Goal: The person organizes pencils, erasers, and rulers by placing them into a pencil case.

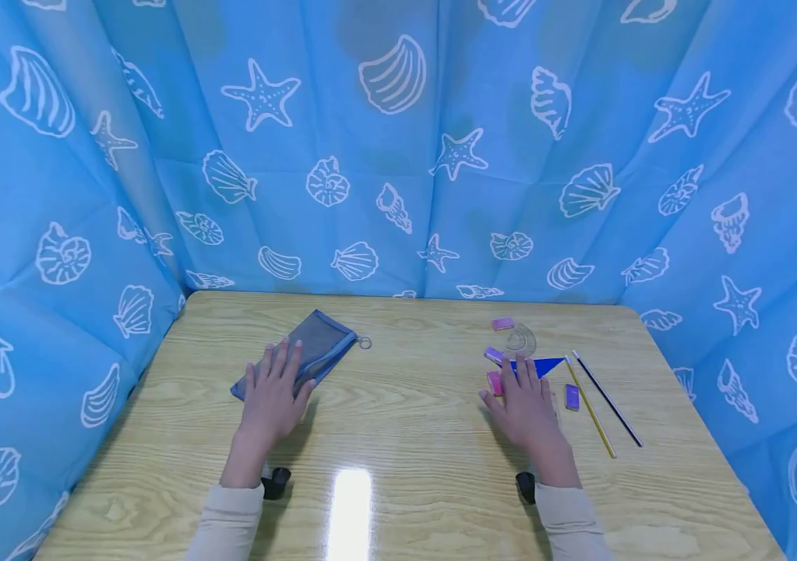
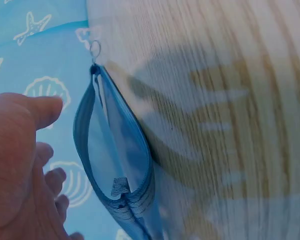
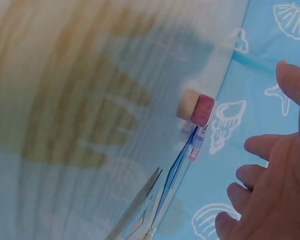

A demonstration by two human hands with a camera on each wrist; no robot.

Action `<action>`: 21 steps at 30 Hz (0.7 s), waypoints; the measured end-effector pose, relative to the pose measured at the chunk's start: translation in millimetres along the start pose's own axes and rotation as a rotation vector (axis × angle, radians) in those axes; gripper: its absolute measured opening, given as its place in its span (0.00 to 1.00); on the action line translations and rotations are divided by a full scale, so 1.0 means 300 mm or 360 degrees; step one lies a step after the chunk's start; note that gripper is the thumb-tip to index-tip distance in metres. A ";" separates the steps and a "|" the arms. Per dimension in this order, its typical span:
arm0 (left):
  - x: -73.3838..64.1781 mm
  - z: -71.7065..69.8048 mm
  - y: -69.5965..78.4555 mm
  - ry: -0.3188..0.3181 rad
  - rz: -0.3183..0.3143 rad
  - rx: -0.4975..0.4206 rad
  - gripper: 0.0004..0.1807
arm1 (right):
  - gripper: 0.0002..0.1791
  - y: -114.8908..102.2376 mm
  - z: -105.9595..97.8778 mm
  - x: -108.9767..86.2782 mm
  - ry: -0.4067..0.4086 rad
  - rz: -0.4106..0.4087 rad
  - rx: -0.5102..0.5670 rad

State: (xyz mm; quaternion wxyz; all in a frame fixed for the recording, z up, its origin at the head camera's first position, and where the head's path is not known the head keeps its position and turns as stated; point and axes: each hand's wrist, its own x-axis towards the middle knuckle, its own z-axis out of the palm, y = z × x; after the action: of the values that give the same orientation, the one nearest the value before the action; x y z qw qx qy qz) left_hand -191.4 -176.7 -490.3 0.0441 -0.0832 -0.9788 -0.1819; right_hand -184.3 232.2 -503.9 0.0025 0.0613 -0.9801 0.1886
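Observation:
My left hand (image 1: 272, 397) hovers with fingers extended over a blue mesh zip pouch (image 1: 321, 336) at the left of the table. In the left wrist view the pouch (image 2: 82, 130) gapes along its zip, a ring (image 2: 95, 48) at its end, and the hand stays apart from it. My right hand (image 1: 527, 409), fingers spread and holding nothing, is above a blue triangular piece (image 1: 547, 365) and a pink eraser (image 1: 494, 382). The right wrist view shows the red-pink eraser (image 3: 203, 110), the blue piece (image 3: 176, 167) and a clear flat piece (image 3: 135, 210), partly cut off.
Beyond the right hand lie a clear protractor (image 1: 523, 340), a pink eraser (image 1: 502, 323) and a purple eraser (image 1: 493, 356). Right of it are another purple eraser (image 1: 572, 397), a yellow pencil (image 1: 591, 409) and a dark pencil (image 1: 608, 400). A blue curtain (image 1: 398, 156) surrounds the wooden table (image 1: 412, 436).

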 end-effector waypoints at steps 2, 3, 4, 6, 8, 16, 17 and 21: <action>0.001 0.003 -0.001 0.0001 0.0030 -0.0041 0.39 | 0.44 0.009 -0.002 0.000 -0.0010 -0.0020 0.0053; 0.001 0.005 -0.001 -0.0003 0.0043 -0.0058 0.40 | 0.44 0.013 -0.003 0.000 -0.0021 -0.0030 0.0083; 0.002 0.007 -0.003 -0.0012 0.0054 -0.0079 0.40 | 0.43 0.016 -0.005 0.000 -0.0035 -0.0041 0.0113; 0.006 0.013 -0.008 -0.0022 0.0076 -0.0128 0.40 | 0.43 0.022 -0.009 -0.002 -0.0056 -0.0057 0.0170; 0.011 0.020 -0.013 -0.0043 0.0084 -0.0176 0.40 | 0.42 0.027 -0.015 -0.004 -0.0072 -0.0069 0.0205; 0.048 0.050 -0.038 -0.0013 0.0121 -0.0307 0.32 | 0.32 0.051 -0.022 0.016 -0.0040 -0.0097 0.0177; 0.052 0.052 -0.038 -0.0010 0.0126 -0.0302 0.31 | 0.31 0.054 -0.019 0.019 -0.0032 -0.0100 0.0175; 0.067 0.058 -0.037 -0.0007 0.0125 -0.0289 0.29 | 0.26 0.065 -0.004 0.034 -0.0008 -0.0084 0.0168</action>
State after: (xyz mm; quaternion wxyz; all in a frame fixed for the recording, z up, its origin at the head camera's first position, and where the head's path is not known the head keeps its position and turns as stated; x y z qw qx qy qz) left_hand -214.3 -177.7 -507.9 0.0414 -0.1255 -0.9544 -0.2678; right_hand -196.9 249.5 -509.8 0.0018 0.0876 -0.9669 0.2398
